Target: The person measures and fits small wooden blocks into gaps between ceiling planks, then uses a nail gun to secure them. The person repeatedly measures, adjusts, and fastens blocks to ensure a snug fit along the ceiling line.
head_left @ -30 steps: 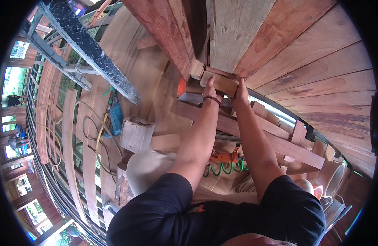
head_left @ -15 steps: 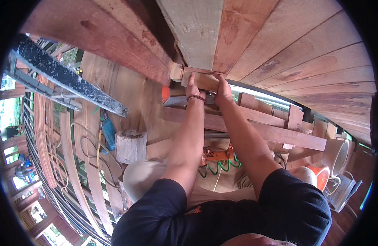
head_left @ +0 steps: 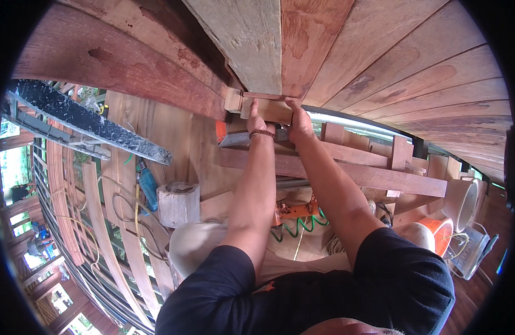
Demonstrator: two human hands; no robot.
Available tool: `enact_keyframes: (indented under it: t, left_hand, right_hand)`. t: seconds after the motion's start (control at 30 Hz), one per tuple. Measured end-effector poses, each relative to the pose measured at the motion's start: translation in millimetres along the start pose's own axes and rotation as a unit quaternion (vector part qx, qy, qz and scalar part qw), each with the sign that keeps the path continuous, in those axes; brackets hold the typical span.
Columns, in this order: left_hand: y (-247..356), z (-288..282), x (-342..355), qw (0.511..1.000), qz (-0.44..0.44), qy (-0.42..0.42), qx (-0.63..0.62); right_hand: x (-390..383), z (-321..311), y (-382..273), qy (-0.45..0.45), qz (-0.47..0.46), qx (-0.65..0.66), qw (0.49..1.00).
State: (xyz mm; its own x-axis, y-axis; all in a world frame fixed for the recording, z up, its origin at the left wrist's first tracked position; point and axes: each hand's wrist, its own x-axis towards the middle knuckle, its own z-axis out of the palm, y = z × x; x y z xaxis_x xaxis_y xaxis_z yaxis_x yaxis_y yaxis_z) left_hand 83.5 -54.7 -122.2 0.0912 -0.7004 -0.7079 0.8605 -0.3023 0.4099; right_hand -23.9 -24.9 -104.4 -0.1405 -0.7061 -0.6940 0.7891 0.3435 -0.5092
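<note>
A short wooden block (head_left: pixel 275 111) rests along the lower edge of the plank wall (head_left: pixel 307 50), held from below by both hands. My left hand (head_left: pixel 260 121) grips it near its left end, thumb up along its face. At its right end my right hand (head_left: pixel 300 121) is closed round it with the thumb on top; the fingers' undersides are hidden. Left of the block, a small pale wood piece (head_left: pixel 232 100) sits against a thick reddish beam (head_left: pixel 118 64). Just below my left wrist lies a tool with an orange end and grey metal body (head_left: pixel 235 138).
Loose boards (head_left: pixel 369 177) lie across the right. A blue bottle-shaped object (head_left: pixel 148 190) and a wooden stump (head_left: pixel 179 205) are on the left, under a dusty black metal channel (head_left: pixel 95 120). An orange tool (head_left: pixel 294 211) with a green coiled hose sits between my forearms; buckets (head_left: pixel 461 204) stand right.
The view has shifted slightly, so the wall and beam sit a little differently in it. Both hands keep the same hold on the wooden block.
</note>
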Motion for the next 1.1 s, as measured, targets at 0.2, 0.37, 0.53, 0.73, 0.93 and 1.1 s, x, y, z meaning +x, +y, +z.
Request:
enact_keyframes:
  t: [0.2, 0.37, 0.53, 0.73, 0.93, 1.1]
  left_hand:
    - [-2, -4, 5, 1.0, 0.008, -0.015, 0.001]
    - [-2, -6, 7, 1.0, 0.014, 0.005, -0.017]
    - [-5, -3, 3, 0.999, 0.041, 0.0, -0.011]
    - [-2, -2, 3, 1.0, 0.017, 0.012, 0.005]
    - [-1, 5, -5, 0.999, 0.023, 0.031, 0.02]
    - [2, -1, 6, 1.0, 0.01, 0.018, 0.008]
  right_hand:
    - [4, -2, -2, 0.005, 0.012, -0.012, 1.0]
    - [0, 0, -2, 0.016, 0.011, -0.023, 1.0]
    - [-3, 2, -6, 0.024, 0.02, -0.037, 0.999]
    - [-4, 2, -5, 0.023, 0.03, -0.048, 0.998]
    - [-9, 3, -9, -0.002, 0.027, -0.03, 0.999]
    - [-5, 4, -5, -0.03, -0.01, 0.018, 0.999]
